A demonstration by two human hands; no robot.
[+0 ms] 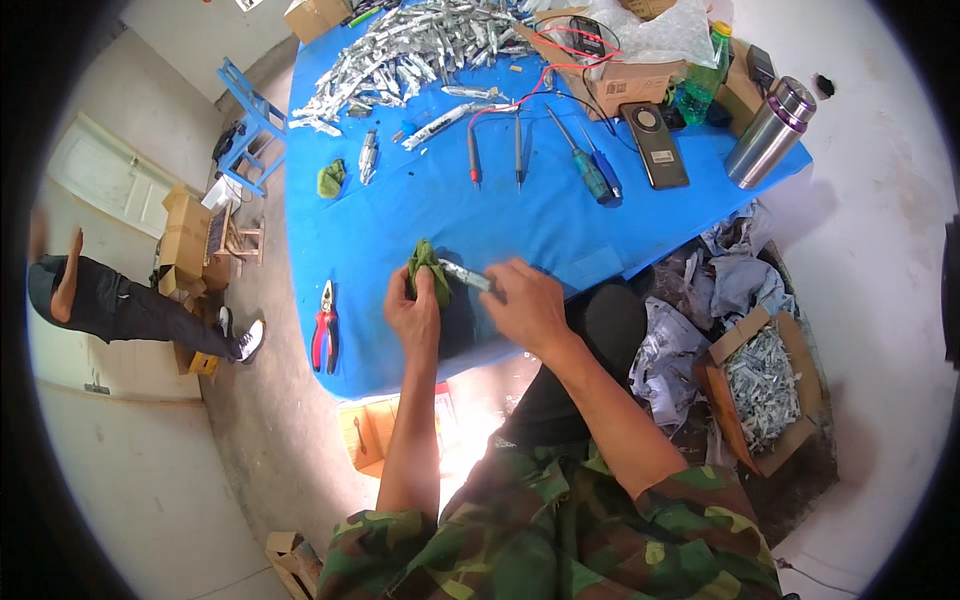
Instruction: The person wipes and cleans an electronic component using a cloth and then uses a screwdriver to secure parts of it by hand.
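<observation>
- Head view: the left hand (412, 310) pinches a green cloth (425, 268) at one end of a slim silvery piece (466, 276), hiding that end; the right hand (525, 305), slightly blurred, grips the other.
- Both are over the near part of the blue-covered surface (400, 220), red-handled pliers (325, 335) to their left.
- Right of it, a carton (725, 415) holds silvery scraps (762, 385).
- Farther off lie two probes (474, 160), two screwdrivers (590, 178) and a phone (655, 145), its label too small to read.
- Far side: a heap of silvery pieces (420, 55), cut off above; the open box (625, 88) beside it bears printing.
- Far left, a person (110, 305) in dark clothes, head lost at the rim.
</observation>
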